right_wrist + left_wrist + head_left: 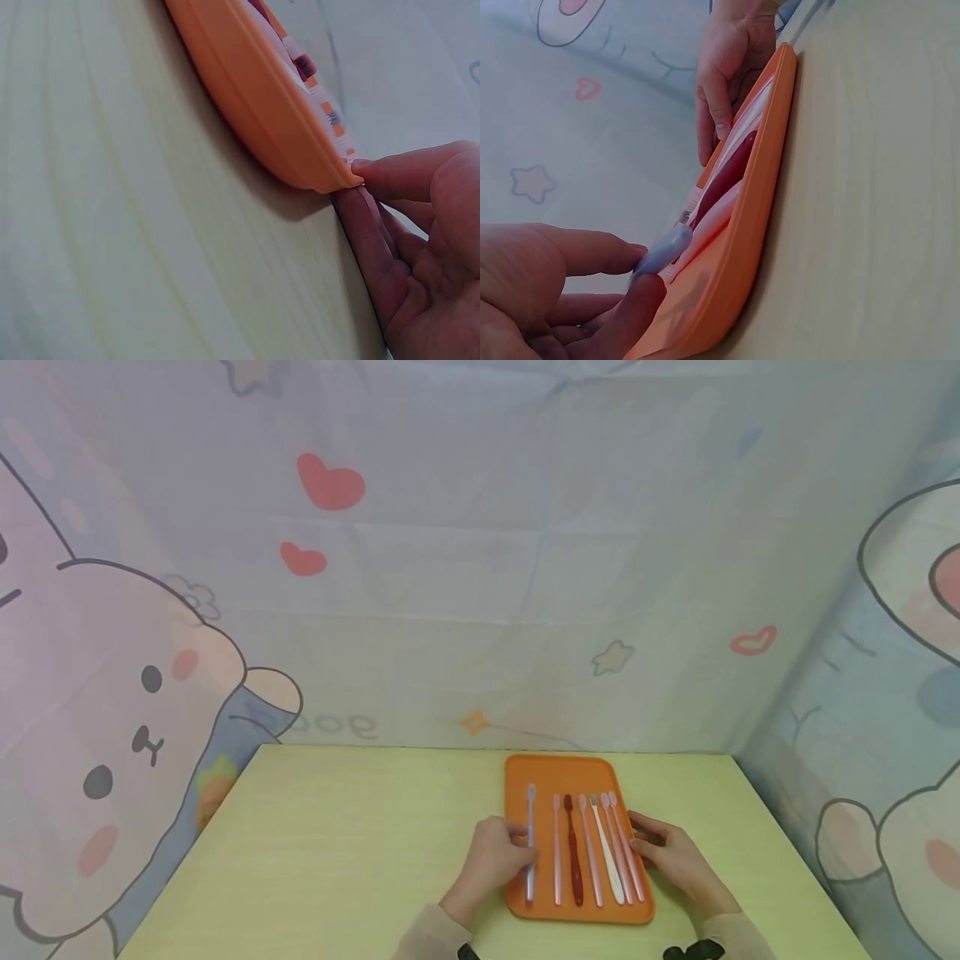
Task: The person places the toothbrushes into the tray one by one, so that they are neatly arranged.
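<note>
An orange tray (558, 770) lies on the table with several toothbrushes in a row, handles toward me. My left hand (493, 858) pinches a light blue toothbrush (531, 827) between thumb and fingers over the tray's left side; the left wrist view shows its handle end (664, 251) in that pinch. At the opposite edge, my right hand (677, 858) grips the tray's rim, thumb on top and fingers beneath, as the right wrist view shows. Between the hands lie pink toothbrushes (557, 860), a dark red toothbrush (573, 860) and a white toothbrush (609, 860).
The pale yellow-green table (337, 843) stretches left of the tray, with a narrower strip to its right. A cartoon-printed cloth (465, 568) hangs behind the table's back edge and along both sides.
</note>
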Demonstrator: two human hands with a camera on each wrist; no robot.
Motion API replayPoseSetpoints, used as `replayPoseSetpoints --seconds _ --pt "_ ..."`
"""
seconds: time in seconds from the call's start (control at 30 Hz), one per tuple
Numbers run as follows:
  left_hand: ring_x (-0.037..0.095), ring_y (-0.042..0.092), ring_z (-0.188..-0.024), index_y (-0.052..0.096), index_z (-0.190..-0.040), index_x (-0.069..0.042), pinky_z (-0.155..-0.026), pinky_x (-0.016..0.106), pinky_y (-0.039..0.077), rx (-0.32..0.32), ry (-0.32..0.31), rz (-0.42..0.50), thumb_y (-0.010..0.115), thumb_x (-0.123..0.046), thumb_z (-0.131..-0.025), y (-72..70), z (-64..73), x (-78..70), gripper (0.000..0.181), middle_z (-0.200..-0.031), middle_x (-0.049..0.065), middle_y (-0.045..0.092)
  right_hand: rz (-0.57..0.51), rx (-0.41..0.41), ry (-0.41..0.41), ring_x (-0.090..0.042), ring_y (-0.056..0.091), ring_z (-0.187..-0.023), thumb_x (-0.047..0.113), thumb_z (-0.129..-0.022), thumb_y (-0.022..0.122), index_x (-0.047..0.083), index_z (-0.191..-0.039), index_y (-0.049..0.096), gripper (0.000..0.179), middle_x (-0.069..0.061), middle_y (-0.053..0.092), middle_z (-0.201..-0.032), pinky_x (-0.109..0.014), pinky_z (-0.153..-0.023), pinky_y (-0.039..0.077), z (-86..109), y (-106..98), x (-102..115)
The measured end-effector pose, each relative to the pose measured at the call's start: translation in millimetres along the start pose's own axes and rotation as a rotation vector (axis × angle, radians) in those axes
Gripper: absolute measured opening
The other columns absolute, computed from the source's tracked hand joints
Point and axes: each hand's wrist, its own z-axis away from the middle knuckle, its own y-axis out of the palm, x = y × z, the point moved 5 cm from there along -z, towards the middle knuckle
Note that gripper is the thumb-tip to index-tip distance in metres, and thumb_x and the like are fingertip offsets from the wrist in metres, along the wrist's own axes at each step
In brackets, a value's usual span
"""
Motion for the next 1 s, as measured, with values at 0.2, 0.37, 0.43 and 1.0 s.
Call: replayPoseSetpoints --seconds 0.2,0.37,0.43,1.0 --pt "0.011 0.063 -0.061 0.076 -0.114 0.011 -0.051 0.027 0.056 -0.004 -0.011 -0.051 0.085 -0.003 -0.085 9.3 -0.5 -3.7 0.033 -0.078 0.002 0.066 0.009 -0.005 0.000 -0.038 0.061 -0.131 0.005 -0.106 0.065 -0.005 -0.158 0.046 0.056 -0.029 0.054 -0.153 -0.031 -0.087 0.061 -0.3 -2 -1" --pt "0.011 0.063 -0.062 0.076 -0.114 0.011 -0.050 0.026 0.056 -0.015 -0.016 -0.104 0.085 -0.003 -0.086 13.5 0.1 -4.5 0.033 -0.085 0.007 0.069 0.021 -0.010 0.005 -0.037 0.061 -0.130 0.006 -0.105 0.066 -0.004 -0.158 0.047 0.057 -0.028 0.055 -0.153 -0.029 -0.088 0.060 0.9 -3 -3" --pt "0.011 0.063 -0.065 0.076 -0.112 0.010 -0.051 0.026 0.056 -0.023 -0.013 -0.136 0.085 -0.003 -0.086 13.7 -0.2 -4.3 0.031 -0.088 0.008 0.070 0.018 -0.002 -0.004 -0.037 0.061 -0.129 0.006 -0.106 0.066 -0.005 -0.158 0.046 0.057 -0.029 0.055 -0.152 -0.029 -0.088 0.060 1.0 -2 -2" --pt "0.007 0.051 -0.053 0.078 -0.090 0.002 -0.044 0.023 0.044 -0.040 0.119 -0.280 0.082 -0.009 -0.090 9.5 7.4 -12.4 0.012 -0.064 -0.005 0.058 0.061 0.058 -0.057 -0.038 0.064 -0.128 0.009 -0.107 0.065 -0.008 -0.156 0.047 0.056 -0.030 0.057 -0.150 -0.030 -0.087 0.062 3.9 -7 3"
